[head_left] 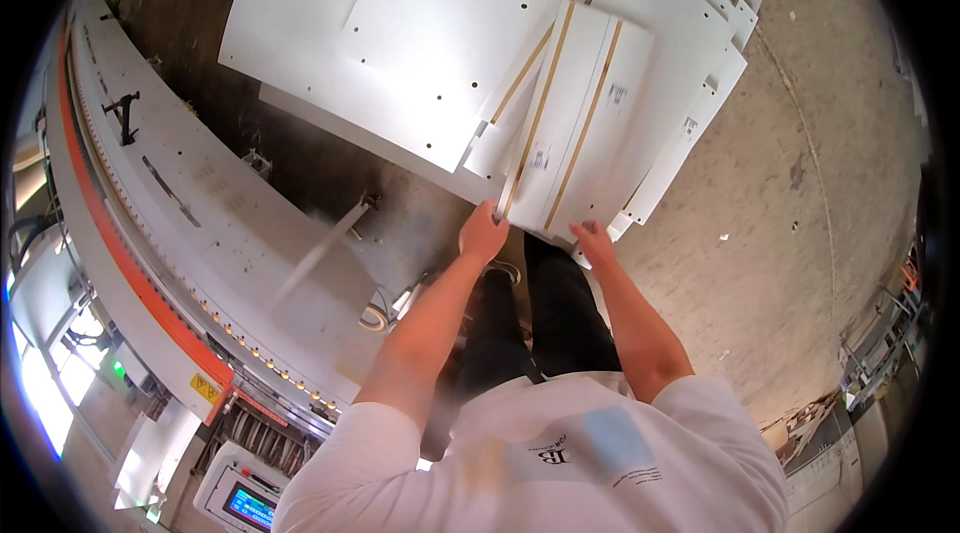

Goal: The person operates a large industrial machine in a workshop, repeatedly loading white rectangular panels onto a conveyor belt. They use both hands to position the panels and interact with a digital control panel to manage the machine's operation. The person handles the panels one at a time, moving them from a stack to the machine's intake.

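Note:
Long white panels (572, 133) with thin brown strips along them and small labels lie side by side on a stack of larger white boards (440, 23). My left hand (484, 233) is closed at their near left corner, fingers curled over the edge. At the near right corner, my right hand (594, 241) is closed on the edge, with the thumb and forefinger close together. The undersides of the panels, and the fingertips beneath them, are hidden. Small dark holes dot the larger boards around the panels.
A long machine with a pale table (230, 223) and an orange-red band (125, 278) runs along the left. Its control screen (248, 505) is at the lower left. Tape rolls (374, 318) sit beside my legs. Concrete floor (770, 183) extends to the right.

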`<act>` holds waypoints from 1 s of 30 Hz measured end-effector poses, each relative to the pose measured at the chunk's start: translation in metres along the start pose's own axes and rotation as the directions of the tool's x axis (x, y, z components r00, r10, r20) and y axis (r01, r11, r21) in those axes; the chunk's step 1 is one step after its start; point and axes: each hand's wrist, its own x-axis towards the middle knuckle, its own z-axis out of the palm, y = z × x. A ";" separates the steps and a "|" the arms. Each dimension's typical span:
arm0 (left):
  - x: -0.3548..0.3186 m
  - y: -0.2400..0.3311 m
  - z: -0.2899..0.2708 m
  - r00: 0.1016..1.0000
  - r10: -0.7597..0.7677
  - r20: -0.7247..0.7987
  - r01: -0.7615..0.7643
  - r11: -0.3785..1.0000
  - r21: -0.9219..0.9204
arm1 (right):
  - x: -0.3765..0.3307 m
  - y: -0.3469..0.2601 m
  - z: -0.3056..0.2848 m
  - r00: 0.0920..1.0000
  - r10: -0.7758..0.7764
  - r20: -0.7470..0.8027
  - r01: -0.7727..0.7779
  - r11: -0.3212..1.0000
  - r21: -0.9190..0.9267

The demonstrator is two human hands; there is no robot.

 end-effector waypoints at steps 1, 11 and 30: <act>-0.001 -0.012 0.001 0.999 -0.034 0.022 0.033 0.998 0.050 | -0.007 0.006 0.001 0.999 0.007 0.044 -0.007 1.000 -0.005; 0.026 -0.037 0.026 0.997 -0.066 -0.046 0.057 0.984 -0.170 | 0.008 -0.029 0.023 0.991 0.082 0.108 -0.105 0.969 0.224; -0.232 -0.037 -0.088 0.988 0.115 -0.102 -0.124 0.989 -0.082 | -0.089 -0.091 0.023 0.862 -0.255 0.438 0.215 0.967 0.140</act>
